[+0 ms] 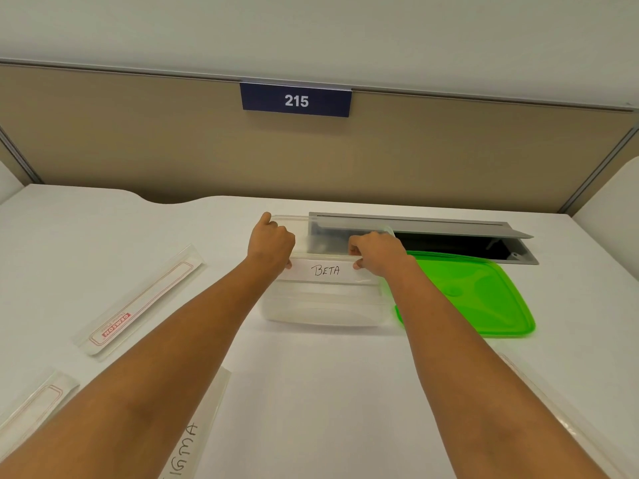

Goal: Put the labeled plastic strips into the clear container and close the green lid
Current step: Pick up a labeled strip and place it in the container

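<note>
1. While both hands held it, the clear plastic strip with a white label handwritten "BETA" hung across the open top of the clear rectangular plastic container, near its front rim.
2. The left hand pinched the strip's left end and the right hand pinched its right end, with the fingers curled onto it.
3. To do this step well, I judged, both ends should go down together and level. The strip looked about as long as the container's inside, so a slight tilt might be needed to clear the end walls, with release only once it rested inside.
4. Its long axis ran left to right, level, along the container's longer side. The label faced the camera with its lettering upright.
5. The translucent green plastic lid lay flat on the white bench just beside the container's right side, not yet fitted.
6. Further out lay more strips: a red-outlined strip to the left, a second red-outlined strip at lower left, a handwritten strip by the left forearm, and a far-right strip.
</note>
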